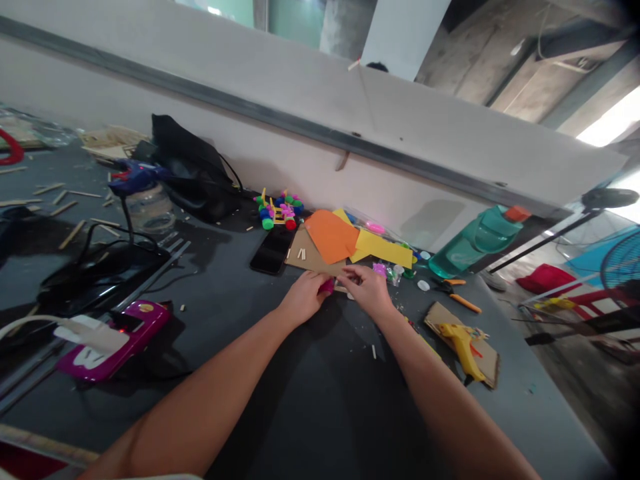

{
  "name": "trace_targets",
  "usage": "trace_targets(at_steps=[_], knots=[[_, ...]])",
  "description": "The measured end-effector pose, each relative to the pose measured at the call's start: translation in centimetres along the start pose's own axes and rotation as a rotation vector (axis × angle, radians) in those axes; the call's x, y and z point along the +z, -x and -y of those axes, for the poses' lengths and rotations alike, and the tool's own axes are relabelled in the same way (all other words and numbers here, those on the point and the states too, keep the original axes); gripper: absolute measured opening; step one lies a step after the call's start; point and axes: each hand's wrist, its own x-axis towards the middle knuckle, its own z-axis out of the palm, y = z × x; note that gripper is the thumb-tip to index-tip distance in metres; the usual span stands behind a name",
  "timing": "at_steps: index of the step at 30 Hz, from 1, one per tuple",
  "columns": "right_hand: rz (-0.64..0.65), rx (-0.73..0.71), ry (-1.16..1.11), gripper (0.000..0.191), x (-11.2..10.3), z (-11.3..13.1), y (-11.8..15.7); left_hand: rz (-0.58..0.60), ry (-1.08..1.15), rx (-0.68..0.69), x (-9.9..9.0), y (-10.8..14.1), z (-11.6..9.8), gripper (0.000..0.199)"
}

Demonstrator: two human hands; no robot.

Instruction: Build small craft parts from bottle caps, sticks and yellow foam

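Observation:
Near the middle of the dark table, my left hand [304,298] is closed on a small magenta piece [327,287]. Just to its right, my right hand [367,288] has its fingers pinched together beside that piece; whatever they hold is too small to make out. A brown cardboard sheet [311,256] with short wooden sticks on it lies right behind both hands. Orange paper [332,236] rests on the cardboard, and yellow paper [385,249] is to its right. A black phone [273,251] lies left of the cardboard.
Colourful small models [278,211] stand behind the phone. At right are a teal bottle [475,241], orange-handled pliers [465,303] and a yellow glue gun [465,350] on cardboard. A magenta power strip [145,327], a blue glue gun [137,176] and a black bag [193,170] are at left.

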Motion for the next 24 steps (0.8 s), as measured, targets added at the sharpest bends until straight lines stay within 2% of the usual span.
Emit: trace_targets(at_steps=[3,6,8,10,12,16,19,24], knots=[[0.052,0.021,0.075,0.041,-1.6,-0.9,0.1,-0.005,0.016,0.011,0.1,0.0,0.1,0.028],[0.174,-0.023,0.208,0.048,-2.7,-1.4,1.1,0.012,0.028,-0.017,0.3,0.0,0.3,0.031],[0.255,-0.035,0.26,0.039,-2.9,-1.1,2.1,0.034,0.05,-0.032,0.4,0.1,0.4,0.035],[0.298,-0.021,0.293,0.02,-2.7,-0.4,3.2,0.045,0.063,-0.032,0.4,0.1,0.4,0.039],[0.291,0.019,0.311,0.007,-2.3,0.6,4.0,0.009,0.038,-0.045,0.3,0.1,0.4,0.039],[0.248,0.172,0.273,0.021,-1.1,2.6,5.1,-0.086,-0.023,-0.094,0.0,0.1,0.3,0.028],[0.234,0.253,0.246,0.027,-0.1,3.3,5.4,-0.053,0.017,-0.082,-0.2,0.1,0.1,0.027],[0.216,0.293,0.268,0.026,0.9,3.3,4.9,-0.022,0.069,-0.062,-0.1,0.2,0.2,0.035]])
